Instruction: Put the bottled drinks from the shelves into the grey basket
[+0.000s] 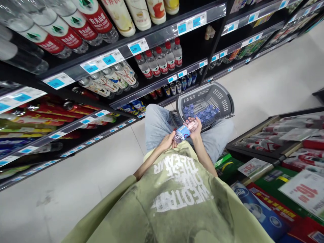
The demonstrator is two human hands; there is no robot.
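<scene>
Both of my hands hold one clear plastic water bottle (184,131) with a blue label, lying tilted in front of my shirt. My left hand (168,141) is closed around its lower-left end. The fingers of my right hand (196,129) wrap the other end, on the upper right. Just beyond my hands, between my knees, stands a grey shopping basket (224,98) with slotted walls. Several bottles with blue caps (208,113) stand upright inside it. Part of the basket's near side is hidden by my hands and legs.
Drink shelves (162,81) with price tags run along the left and front. Red-capped water bottles (163,62) stand on one shelf, with cans (178,86) below. To the right are stacked boxed goods (263,206) and a display of bottles (263,141). Pale tiled floor (76,189) lies at left.
</scene>
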